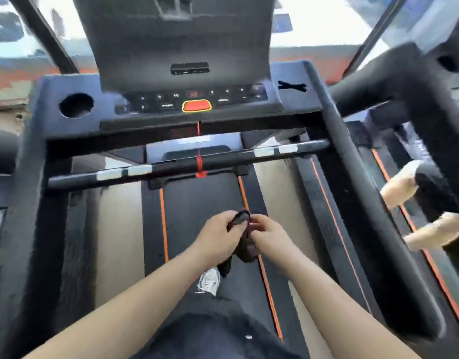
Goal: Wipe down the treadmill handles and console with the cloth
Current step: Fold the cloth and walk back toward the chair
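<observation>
Over belt (197,203): cloth (245,251), long axis near-far.

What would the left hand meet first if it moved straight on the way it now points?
Probably the right hand: the left hand points across at it, with only the cloth both hold between them; depth is unclear.

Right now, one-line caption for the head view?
Left hand and right hand hold a dark cloth before the treadmill console.
</observation>
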